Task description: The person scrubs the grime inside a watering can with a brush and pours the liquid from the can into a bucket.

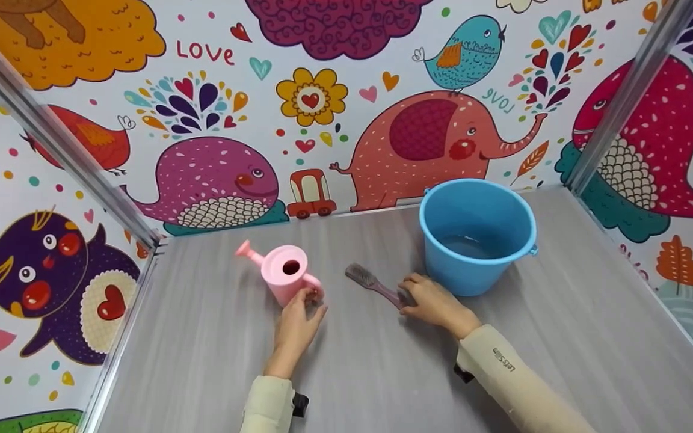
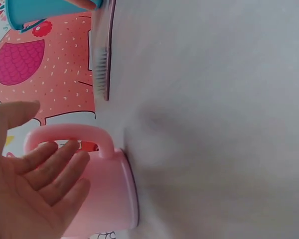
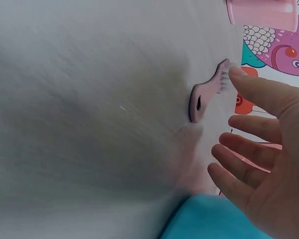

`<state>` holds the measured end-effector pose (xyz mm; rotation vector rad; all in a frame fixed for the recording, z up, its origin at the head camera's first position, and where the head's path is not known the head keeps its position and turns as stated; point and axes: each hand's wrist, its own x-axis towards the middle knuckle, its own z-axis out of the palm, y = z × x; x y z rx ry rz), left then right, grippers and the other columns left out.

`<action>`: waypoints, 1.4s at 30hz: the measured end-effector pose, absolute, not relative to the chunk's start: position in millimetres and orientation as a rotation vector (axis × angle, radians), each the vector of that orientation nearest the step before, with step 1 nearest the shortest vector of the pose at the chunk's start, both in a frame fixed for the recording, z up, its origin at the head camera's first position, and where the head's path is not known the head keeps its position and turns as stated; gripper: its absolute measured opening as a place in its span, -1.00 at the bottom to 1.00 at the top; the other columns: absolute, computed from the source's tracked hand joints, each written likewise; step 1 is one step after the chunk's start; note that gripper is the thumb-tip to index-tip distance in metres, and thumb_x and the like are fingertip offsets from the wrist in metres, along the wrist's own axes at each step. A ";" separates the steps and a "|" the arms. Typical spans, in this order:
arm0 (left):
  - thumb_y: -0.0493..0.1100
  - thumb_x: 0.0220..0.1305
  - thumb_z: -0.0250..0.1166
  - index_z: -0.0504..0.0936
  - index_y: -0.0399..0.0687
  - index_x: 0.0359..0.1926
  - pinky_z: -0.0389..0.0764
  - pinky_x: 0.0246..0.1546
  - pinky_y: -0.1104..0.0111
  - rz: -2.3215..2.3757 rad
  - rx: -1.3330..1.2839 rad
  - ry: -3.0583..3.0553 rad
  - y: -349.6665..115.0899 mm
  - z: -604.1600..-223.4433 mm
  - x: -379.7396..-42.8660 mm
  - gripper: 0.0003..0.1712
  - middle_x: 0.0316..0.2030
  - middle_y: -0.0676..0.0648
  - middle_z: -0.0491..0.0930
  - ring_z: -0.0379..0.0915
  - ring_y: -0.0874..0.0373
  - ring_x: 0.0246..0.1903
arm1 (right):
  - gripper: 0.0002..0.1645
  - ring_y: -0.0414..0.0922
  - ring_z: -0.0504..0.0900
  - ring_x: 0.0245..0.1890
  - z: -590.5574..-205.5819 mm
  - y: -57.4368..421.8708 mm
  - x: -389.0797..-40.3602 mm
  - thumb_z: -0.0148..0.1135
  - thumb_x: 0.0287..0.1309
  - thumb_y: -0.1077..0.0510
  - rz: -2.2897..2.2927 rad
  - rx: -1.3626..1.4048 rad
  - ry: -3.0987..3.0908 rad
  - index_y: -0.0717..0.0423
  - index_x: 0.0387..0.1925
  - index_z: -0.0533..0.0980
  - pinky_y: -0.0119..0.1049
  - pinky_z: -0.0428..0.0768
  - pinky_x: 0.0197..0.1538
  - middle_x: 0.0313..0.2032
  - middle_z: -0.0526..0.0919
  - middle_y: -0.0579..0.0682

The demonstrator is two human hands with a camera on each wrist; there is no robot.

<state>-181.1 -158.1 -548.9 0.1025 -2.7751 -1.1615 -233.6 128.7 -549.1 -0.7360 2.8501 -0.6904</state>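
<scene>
A pink watering can (image 1: 279, 282) stands upright on the grey table, spout toward the back left. My left hand (image 1: 295, 328) is at its handle; in the left wrist view the fingers (image 2: 55, 169) lie relaxed beside the handle and the thumb stands apart. To the right lies a mauve hairbrush (image 1: 376, 285), bristle end toward the back left, with a hole in its handle. Over the handle end hovers my right hand (image 1: 437, 302), partly hiding it. The right wrist view shows the fingers (image 3: 251, 162) spread and loosely bent, with nothing between them and the thumb.
A blue bucket (image 1: 473, 273) stands just beyond my right hand, its mouth facing up. Panels printed with cartoon animals (image 1: 220, 174) enclose the table (image 1: 352, 373) at the back and both sides, with metal posts (image 1: 605, 114) at the corners.
</scene>
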 end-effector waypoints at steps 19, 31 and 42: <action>-0.26 0.23 0.34 0.56 -0.35 -0.04 0.54 0.11 -0.01 -1.420 0.051 -2.552 -148.6 -569.9 -204.6 -0.68 -0.09 -0.31 0.68 0.61 -0.17 -0.03 | -0.65 0.00 0.57 -0.37 -570.9 109.0 -230.2 0.55 -0.06 0.11 -0.625 -0.565 3.112 0.26 -0.34 0.60 -0.08 0.60 -0.23 -0.36 0.55 0.09; -0.30 0.42 0.12 0.60 -0.52 -0.06 0.59 0.07 0.18 -1.823 0.134 -2.275 -130.1 -547.0 -211.1 -0.71 -0.12 -0.41 0.69 0.63 -0.21 0.01 | -0.64 0.05 0.53 -0.33 -574.1 104.3 -230.6 0.53 -0.11 0.13 -0.632 -0.392 3.136 0.27 -0.38 0.54 0.00 0.60 -0.23 -0.33 0.48 0.14; -0.27 0.49 -0.01 0.54 -0.68 -0.34 0.31 -0.51 0.47 -2.087 0.170 -2.145 -137.5 -547.6 -208.6 -0.55 -0.74 -0.06 0.41 0.28 0.28 -0.69 | -0.85 -0.06 0.55 -0.43 -572.4 106.5 -231.3 0.37 0.06 0.28 -0.859 -0.327 2.987 0.17 -0.41 0.51 -0.13 0.56 -0.31 -0.44 0.58 0.05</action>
